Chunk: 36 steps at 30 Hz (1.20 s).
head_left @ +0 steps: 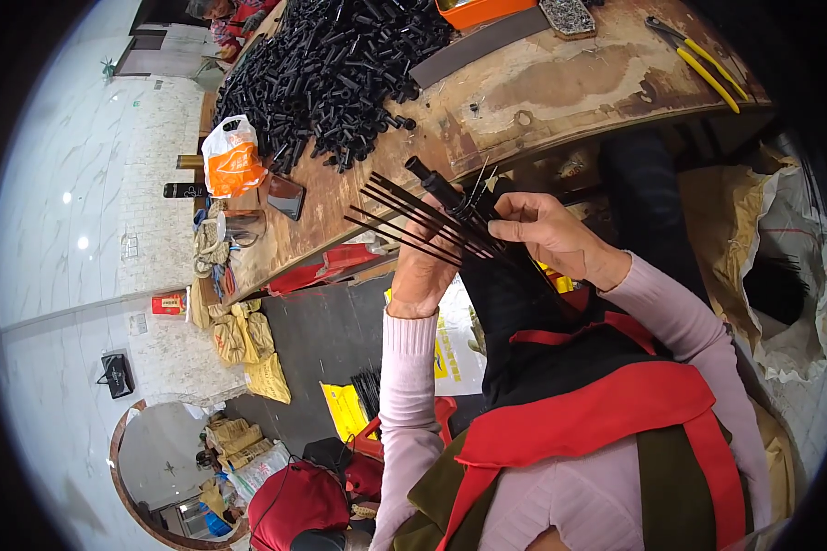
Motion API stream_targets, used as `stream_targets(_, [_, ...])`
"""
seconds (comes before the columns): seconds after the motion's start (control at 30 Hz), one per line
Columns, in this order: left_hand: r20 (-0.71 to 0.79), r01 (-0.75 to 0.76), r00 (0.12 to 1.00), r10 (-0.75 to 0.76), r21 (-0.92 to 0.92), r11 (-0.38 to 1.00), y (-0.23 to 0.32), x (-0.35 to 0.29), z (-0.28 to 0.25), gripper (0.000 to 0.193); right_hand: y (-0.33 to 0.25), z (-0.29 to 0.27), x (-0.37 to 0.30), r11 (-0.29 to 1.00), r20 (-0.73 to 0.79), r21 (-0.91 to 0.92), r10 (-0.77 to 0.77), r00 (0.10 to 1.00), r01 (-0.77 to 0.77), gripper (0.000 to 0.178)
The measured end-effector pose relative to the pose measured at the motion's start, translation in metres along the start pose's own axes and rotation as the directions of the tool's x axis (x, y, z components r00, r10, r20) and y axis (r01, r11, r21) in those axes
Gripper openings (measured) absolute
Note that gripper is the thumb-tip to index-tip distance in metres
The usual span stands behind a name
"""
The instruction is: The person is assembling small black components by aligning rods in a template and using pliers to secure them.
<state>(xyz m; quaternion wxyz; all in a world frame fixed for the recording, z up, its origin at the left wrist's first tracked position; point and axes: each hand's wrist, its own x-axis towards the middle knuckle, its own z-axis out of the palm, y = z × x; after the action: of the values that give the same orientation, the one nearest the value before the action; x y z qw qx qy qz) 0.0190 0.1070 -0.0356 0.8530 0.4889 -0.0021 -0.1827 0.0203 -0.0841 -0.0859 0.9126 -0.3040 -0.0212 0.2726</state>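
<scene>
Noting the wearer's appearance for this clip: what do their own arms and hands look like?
Both arms wear long, pale pink knit sleeves: the left sleeve ends in a ribbed cuff at the wrist, and the right sleeve matches in colour. The left hand and right hand are ungloved, and no watch or bracelet shows at either wrist.

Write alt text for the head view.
A person's left hand holds a black cylinder and thin black rods, with the right hand beside them. Beyond, a wooden table bears a heap of black parts and a yellow-handled tool.
</scene>
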Motion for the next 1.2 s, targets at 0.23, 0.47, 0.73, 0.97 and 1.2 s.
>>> stream_targets(0.23, [0.011, 0.043, 0.999, -0.043, 0.007, 0.999, 0.004, 0.003, -0.001, 0.05, 0.0, -0.003, 0.001, 1.0, 0.055, -0.009, 0.023, 0.998, -0.023, 0.016])
stream_targets(0.47, [0.041, 0.128, 0.991, -0.13, 0.052, 0.99, 0.006, 0.002, -0.005, 0.042, -0.002, -0.006, 0.001, 0.997, 0.103, -0.01, 0.079, 0.992, -0.078, 0.015])
stream_targets(0.73, [0.187, 0.107, 0.972, -0.139, 0.17, 0.98, -0.004, 0.01, -0.028, 0.049, -0.007, -0.009, -0.001, 0.946, 0.14, 0.053, 0.31, 0.94, -0.32, 0.015])
stream_targets(0.97, [0.119, -0.028, 0.989, 0.086, -0.421, 0.907, -0.039, 0.024, -0.002, 0.04, 0.0, 0.011, -0.004, 0.975, -0.096, 0.164, -0.138, 0.986, 0.153, 0.018])
stream_targets(1.2, [-0.284, -0.208, 0.859, 0.426, 0.566, 0.797, -0.004, -0.01, 0.077, 0.03, 0.005, 0.035, -0.019, 0.959, -0.15, -0.055, -0.285, 0.947, 0.28, 0.014])
